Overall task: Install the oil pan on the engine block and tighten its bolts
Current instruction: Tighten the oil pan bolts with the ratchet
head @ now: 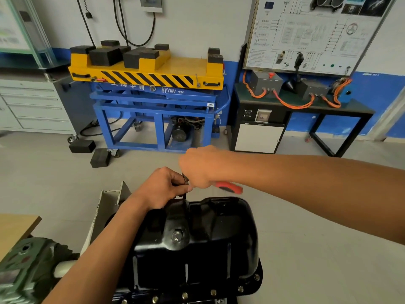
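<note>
The black oil pan (197,249) sits low in the middle. A row of bolts (185,295) runs along its near edge. At its far edge, the left hand (162,187) pinches the top of a wrench (229,187). The right hand (199,170) is curled tight round the wrench's red handle. The wrench's thin shaft (183,199) points down at the pan's far edge.

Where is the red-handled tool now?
Near the middle of the head view, the right hand grips the red-handled tool above the far edge of the black oil pan; the left hand pinches its metal end.
</note>
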